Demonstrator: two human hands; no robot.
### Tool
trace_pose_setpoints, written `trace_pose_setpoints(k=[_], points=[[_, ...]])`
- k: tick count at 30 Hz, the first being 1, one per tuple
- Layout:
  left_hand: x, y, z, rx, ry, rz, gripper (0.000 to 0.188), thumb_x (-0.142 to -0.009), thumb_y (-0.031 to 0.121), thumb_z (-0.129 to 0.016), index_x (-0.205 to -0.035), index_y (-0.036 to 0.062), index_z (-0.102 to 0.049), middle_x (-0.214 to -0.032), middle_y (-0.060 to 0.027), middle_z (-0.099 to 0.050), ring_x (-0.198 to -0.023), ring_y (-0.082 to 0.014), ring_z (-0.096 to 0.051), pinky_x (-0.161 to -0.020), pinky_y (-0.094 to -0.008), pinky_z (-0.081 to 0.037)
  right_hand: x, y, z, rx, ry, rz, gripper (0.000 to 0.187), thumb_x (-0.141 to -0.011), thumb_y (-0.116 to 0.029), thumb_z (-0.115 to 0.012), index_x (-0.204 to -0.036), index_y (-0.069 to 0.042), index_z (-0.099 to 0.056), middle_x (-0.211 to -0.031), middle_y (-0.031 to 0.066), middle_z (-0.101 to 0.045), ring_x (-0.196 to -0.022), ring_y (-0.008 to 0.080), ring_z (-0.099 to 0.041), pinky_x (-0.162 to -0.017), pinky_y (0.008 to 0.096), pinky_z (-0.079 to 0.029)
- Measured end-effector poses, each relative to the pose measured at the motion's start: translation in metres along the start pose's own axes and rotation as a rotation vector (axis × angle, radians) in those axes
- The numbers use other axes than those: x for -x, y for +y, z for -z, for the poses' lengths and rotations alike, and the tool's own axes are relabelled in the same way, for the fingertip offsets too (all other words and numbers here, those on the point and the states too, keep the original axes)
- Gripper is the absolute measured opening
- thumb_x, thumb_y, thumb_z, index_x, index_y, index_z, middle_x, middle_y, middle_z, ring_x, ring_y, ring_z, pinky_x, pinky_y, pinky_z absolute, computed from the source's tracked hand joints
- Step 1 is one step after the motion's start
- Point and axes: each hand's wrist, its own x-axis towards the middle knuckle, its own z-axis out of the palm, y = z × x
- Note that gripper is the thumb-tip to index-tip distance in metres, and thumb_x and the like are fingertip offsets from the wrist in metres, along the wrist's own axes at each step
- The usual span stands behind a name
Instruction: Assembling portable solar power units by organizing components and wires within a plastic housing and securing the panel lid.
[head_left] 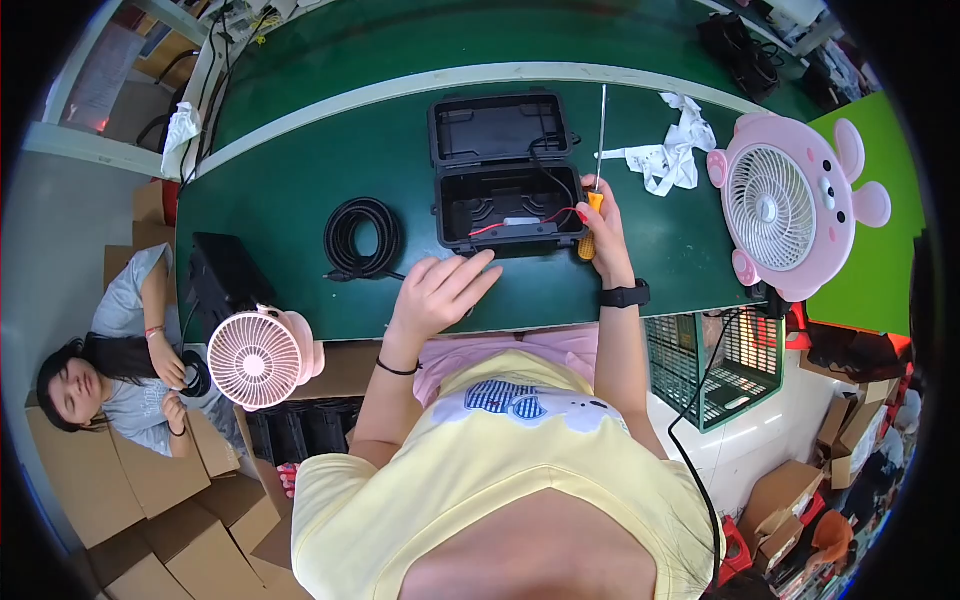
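Observation:
An open black plastic box lies on the green table in front of me, its lid folded back to the far side. Inside run a thin red wire and a black cable, beside a small whitish piece. My right hand grips a screwdriver by its yellow handle at the box's right side, the long blade pointing away from me. Just off the box's front edge, my left hand is open with its fingers stretched out. A coiled black cable lies to the left, its end running towards my left hand.
A pink fan with animal ears stands at the right, near crumpled white paper. A smaller pink fan is at the left edge, where another person holds a black coil. A green crate sits below the table.

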Motion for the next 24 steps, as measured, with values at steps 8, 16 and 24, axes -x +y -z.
trace_pose_setpoints(k=[8,16,24], points=[[-0.028,0.003,-0.023,0.313,0.284,0.348,0.047,-0.080,0.000,-0.078,-0.124,0.0081,-0.067,-0.098,-0.0110,-0.064,-0.080,-0.0239,-0.067,-0.067,-0.0309,-0.056,-0.002,0.008,0.007,0.057,0.003,0.002,0.043,-0.089,-0.021,-0.070,-0.126,-0.013,-0.050,-0.136,0.0070,-0.051,-0.085,0.0047,-0.053,-0.062,0.0177,-0.045],[-0.022,-0.016,-0.023,0.243,0.080,0.249,0.039,-0.076,0.015,-0.082,-0.112,0.0080,-0.069,-0.106,-0.0076,-0.066,-0.099,-0.0262,-0.065,-0.086,-0.0378,-0.053,-0.002,0.010,0.009,0.023,-0.025,0.003,0.040,-0.090,-0.023,-0.071,-0.123,-0.015,-0.051,-0.128,0.0030,-0.051,-0.083,0.0046,-0.053,-0.059,0.0174,-0.045],[-0.013,-0.011,-0.022,0.008,0.165,0.225,0.035,-0.072,0.024,-0.085,-0.103,0.0137,-0.072,-0.099,-0.0020,-0.063,-0.095,-0.0216,-0.058,-0.087,-0.0401,-0.046,-0.001,0.015,0.010,-0.009,-0.035,0.005,0.041,-0.090,-0.023,-0.070,-0.124,-0.014,-0.051,-0.127,0.0011,-0.051,-0.082,0.0037,-0.052,-0.059,0.0176,-0.045]])
